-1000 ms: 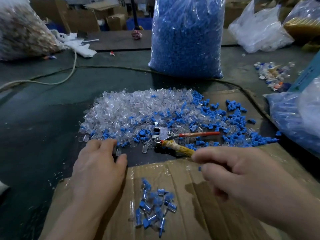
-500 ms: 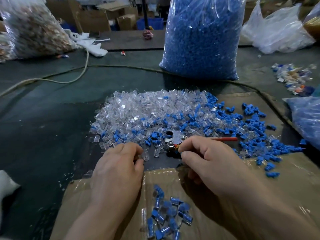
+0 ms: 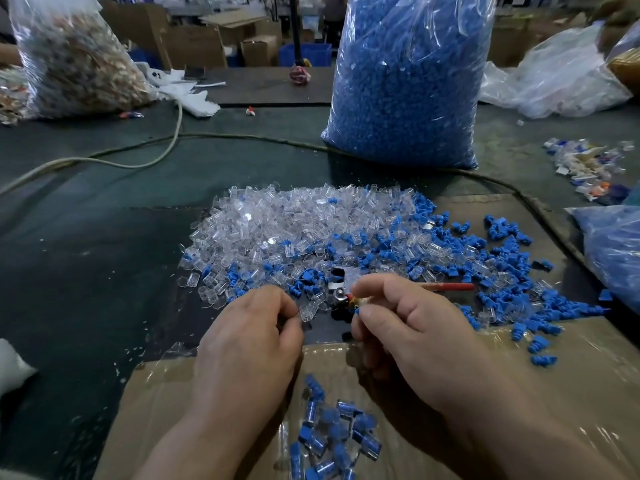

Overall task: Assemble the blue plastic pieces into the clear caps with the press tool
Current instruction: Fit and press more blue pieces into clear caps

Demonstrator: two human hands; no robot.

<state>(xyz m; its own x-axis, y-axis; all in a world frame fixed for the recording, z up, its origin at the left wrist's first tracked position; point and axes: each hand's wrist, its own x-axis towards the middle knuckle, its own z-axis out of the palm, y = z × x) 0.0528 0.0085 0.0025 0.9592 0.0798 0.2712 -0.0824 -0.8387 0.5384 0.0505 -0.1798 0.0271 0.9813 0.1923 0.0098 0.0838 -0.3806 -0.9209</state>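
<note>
At lower centre of the frame the left hand point(image 3: 249, 344) has its thumb and forefinger closed on a single clear plastic cap point(image 3: 308, 311), held just off the near edge of the heap of clear plastic caps point(image 3: 294, 220) that spreads across the middle of the dark green table point(image 3: 86, 271). Just to its right, the right hand point(image 3: 408, 334) has its forefinger and thumb curled around the yellow-wrapped handle of the small metal press tool point(image 3: 341, 280). The tool's metal head lies against the heap, and its thin red handle point(image 3: 450, 286) points to the right. A speck of blue shows at the thumb tip; what it is cannot be told. The two hands are close together but not touching.

Loose blue plastic pieces point(image 3: 502, 265) are scattered right of centre, mixed into the caps at their edge. At bottom centre, a small cluster of assembled blue-in-clear caps point(image 3: 332, 434) lies on a taped brown cardboard sheet point(image 3: 536, 375). A tall clear bag of blue pieces point(image 3: 408, 81) stands at upper centre, and a clear bag of brownish parts point(image 3: 76, 57) sits at upper left. A pale cable point(image 3: 138, 164) curves across the table.
</note>
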